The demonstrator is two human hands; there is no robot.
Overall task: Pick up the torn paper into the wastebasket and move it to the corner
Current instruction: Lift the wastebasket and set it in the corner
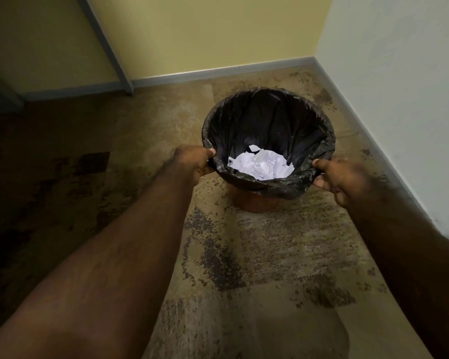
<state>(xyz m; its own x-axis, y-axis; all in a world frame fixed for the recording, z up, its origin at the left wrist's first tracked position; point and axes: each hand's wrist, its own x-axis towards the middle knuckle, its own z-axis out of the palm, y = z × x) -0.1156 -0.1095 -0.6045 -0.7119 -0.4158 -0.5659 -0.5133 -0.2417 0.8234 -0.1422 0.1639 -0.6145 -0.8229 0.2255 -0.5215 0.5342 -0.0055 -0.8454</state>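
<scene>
A round wastebasket (270,104) lined with a black plastic bag is in the middle of the view, its orange-brown base (257,202) showing below the bag. White torn paper (262,165) lies in a heap at its bottom. My left hand (192,161) grips the rim on the left side, thumb over the edge. On the right side of the rim my right hand (340,178) holds it the same way. Whether the base touches the floor I cannot tell.
The room corner (314,60) lies just beyond the basket, where a yellow wall meets a white wall, both with grey skirting. A grey door frame (106,45) stands at the back left. Mottled brown carpet (283,255) covers the floor.
</scene>
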